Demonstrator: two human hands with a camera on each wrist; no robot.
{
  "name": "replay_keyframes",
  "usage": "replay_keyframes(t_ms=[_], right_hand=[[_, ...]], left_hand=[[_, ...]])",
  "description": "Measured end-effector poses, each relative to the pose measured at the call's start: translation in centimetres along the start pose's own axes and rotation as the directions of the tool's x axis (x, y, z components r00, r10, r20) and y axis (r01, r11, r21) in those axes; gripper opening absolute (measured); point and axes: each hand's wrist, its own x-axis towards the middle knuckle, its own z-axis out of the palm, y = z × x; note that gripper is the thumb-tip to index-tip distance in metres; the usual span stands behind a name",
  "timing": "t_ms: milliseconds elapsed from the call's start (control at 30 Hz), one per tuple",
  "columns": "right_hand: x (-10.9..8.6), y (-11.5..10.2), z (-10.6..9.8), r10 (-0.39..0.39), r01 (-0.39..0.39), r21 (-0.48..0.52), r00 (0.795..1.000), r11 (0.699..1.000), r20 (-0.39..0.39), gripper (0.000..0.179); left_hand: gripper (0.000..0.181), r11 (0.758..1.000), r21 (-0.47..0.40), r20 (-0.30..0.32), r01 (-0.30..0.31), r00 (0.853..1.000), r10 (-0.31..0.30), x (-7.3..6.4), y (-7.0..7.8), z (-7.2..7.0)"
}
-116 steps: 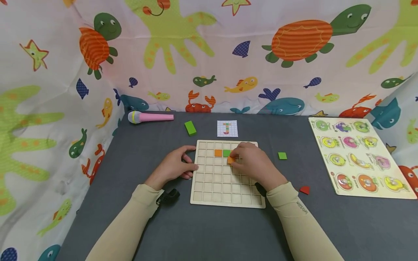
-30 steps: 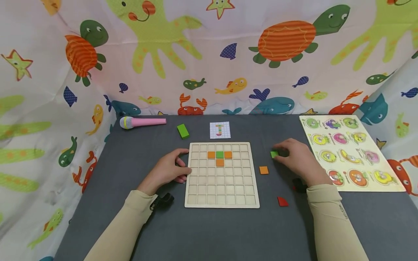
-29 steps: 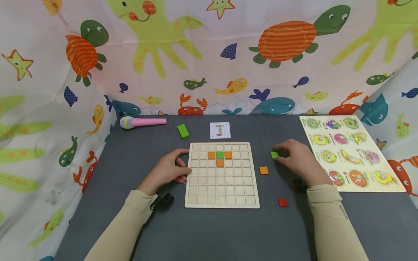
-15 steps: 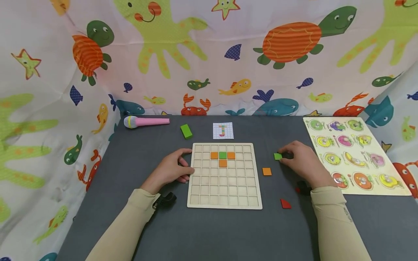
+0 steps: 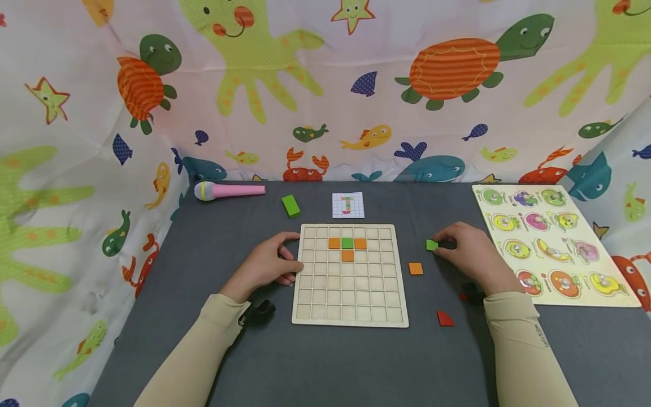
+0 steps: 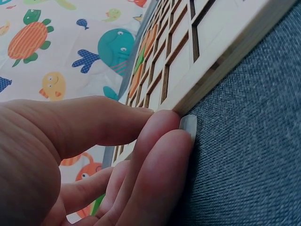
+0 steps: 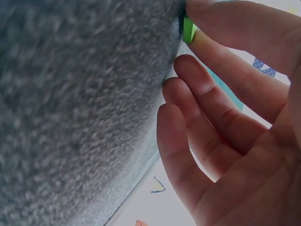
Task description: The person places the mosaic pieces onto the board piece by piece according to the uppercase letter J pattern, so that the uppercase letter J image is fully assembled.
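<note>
A pale wooden grid board [image 5: 351, 297] lies on the grey cloth. Set into it are a green tile [image 5: 347, 243], orange tiles on either side of that, and an orange tile [image 5: 347, 256] directly below. My left hand [image 5: 261, 263] holds the board's left edge; in the left wrist view, its thumb and bent fingers [image 6: 162, 169] meet at the board's rim [image 6: 207, 80]. To the right of the board, my right hand [image 5: 470, 254] pinches a green square tile [image 5: 432, 245] between thumb and index finger. The right wrist view shows that tile [image 7: 188, 30] tilted, close to the cloth.
A loose orange tile [image 5: 415, 268] and a red quarter-round piece [image 5: 445, 319] lie right of the board; another red piece is partly hidden by my right wrist. Behind are a pattern card [image 5: 348, 205], a green block [image 5: 291, 206] and a toy microphone [image 5: 229, 190]. A fruit puzzle board [image 5: 556, 240] stands far right.
My right hand has left the board, where an orange tile now sits under the green one, and moved right to take the loose green tile. My left hand stays at the board's edge.
</note>
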Motion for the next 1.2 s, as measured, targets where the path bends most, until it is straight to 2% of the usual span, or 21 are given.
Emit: replay_keyframes(t_ms=[400, 767, 1033, 1200], right_hand=[[-0.3, -2.3, 0.3, -0.029, 0.029, 0.033, 1.0, 0.999, 0.0, 0.033], [0.0, -7.1, 2.7, -0.12, 0.12, 0.059, 0.993, 0.991, -0.009, 0.026], [1.0, -11.5, 3.7, -0.209, 0.208, 0.097, 0.978, 0.973, 0.006, 0.025], [0.8, -13.3, 5.0, -0.29, 0.288, 0.078, 0.957, 0.954, 0.025, 0.021]], left_hand=[[0.078, 1.0, 0.006, -0.004, -0.01, 1.0, 0.01, 0.0, -0.1, 0.0], [0.078, 1.0, 0.002, 0.004, -0.008, 1.0, 0.008, -0.2, 0.0, -0.2], [0.078, 0.999, -0.014, 0.008, -0.029, 1.0, 0.029, -0.3, 0.1, -0.4], [0.078, 0.999, -0.011, 0.01, -0.033, 0.999, 0.033, -0.2, 0.0, -0.1]])
